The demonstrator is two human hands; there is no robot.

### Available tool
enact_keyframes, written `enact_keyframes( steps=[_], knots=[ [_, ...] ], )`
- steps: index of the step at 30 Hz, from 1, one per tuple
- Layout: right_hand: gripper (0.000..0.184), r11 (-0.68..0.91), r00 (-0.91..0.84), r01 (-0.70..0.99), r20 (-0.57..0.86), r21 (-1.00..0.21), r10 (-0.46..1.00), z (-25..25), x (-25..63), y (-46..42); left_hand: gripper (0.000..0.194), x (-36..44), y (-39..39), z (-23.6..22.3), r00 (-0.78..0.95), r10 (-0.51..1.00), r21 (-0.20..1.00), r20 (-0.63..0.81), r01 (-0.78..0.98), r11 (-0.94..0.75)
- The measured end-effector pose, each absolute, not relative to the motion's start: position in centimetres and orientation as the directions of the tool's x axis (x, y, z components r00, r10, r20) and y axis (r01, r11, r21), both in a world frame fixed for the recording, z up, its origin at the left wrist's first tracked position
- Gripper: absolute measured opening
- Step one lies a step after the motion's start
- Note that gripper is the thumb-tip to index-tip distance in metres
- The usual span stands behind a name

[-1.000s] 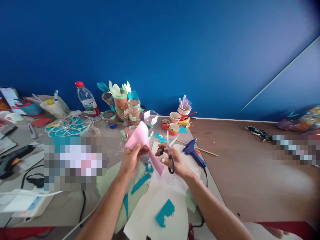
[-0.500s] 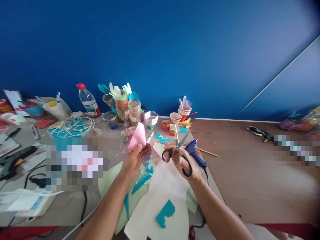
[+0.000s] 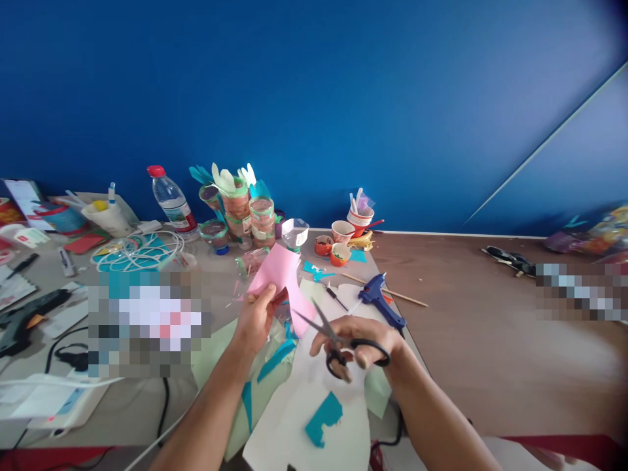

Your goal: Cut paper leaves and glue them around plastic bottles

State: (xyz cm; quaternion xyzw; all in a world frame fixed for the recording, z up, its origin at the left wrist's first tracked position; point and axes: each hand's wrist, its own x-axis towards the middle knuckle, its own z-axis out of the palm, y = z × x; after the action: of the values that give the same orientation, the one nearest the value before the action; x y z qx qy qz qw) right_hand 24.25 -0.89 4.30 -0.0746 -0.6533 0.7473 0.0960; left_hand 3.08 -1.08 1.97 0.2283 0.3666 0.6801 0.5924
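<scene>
My left hand (image 3: pixel 256 318) pinches a sheet of pink paper (image 3: pixel 275 267) that has a cut running into it, so one strip hangs to the right. In my right hand (image 3: pixel 366 340) are black-handled scissors (image 3: pixel 328 332), fingers through the loops. Their blades are spread and point up and left, close to the hanging strip. Below the hands lies a large white sheet (image 3: pixel 314 392) with a torn blue paper scrap (image 3: pixel 324 418) on it. Pale green paper (image 3: pixel 223 356) and narrow blue offcuts (image 3: pixel 276 360) lie to its left.
A blue glue gun (image 3: pixel 380 299) and a wooden stick (image 3: pixel 403 297) lie to the right. Behind stand small paper cups (image 3: pixel 340 254), decorated jars (image 3: pixel 238 209) and a red-capped bottle (image 3: pixel 171 203). On the left are a coiled white cable (image 3: pixel 140 252) and a dark glue gun (image 3: pixel 29 317).
The scissors have moved down and turned from pointing upward to pointing up and left. The pink paper has been turned so more of its face and strip show.
</scene>
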Motion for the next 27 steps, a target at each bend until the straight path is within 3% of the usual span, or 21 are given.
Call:
enact_keyframes(
  steps=[3,6,10,16,27],
  knots=[
    [0.079,-0.136,-0.909,-0.149,0.082,-0.979,0.408,4.3,25.3,-0.7,0.025,3.2,-1.3,2.4,-0.167,0.981,0.798,-0.094,-0.602,-0.026],
    [0.071,-0.136,-0.900,-0.145,0.073,-0.980,0.430,4.2,25.1,-0.7,0.026,3.3,-1.6,2.7,-0.122,0.986,0.817,-0.111,-0.576,0.021],
    [0.067,-0.121,-0.923,-0.042,-0.008,-0.992,0.385,3.9,23.6,-0.8,0.029,3.5,-1.8,2.8,-0.155,0.974,0.839,-0.164,-0.541,0.056],
    [0.068,-0.026,-0.824,0.166,-0.153,-0.986,0.545,3.8,23.1,-0.9,0.024,3.5,-1.6,2.7,-0.201,0.971,0.873,-0.131,-0.487,0.017],
    [0.049,0.062,-0.730,0.396,-0.273,-0.916,0.627,3.4,23.2,-0.7,0.024,3.2,-1.3,1.6,-0.225,0.968,0.900,-0.116,-0.436,0.006]
  ],
)
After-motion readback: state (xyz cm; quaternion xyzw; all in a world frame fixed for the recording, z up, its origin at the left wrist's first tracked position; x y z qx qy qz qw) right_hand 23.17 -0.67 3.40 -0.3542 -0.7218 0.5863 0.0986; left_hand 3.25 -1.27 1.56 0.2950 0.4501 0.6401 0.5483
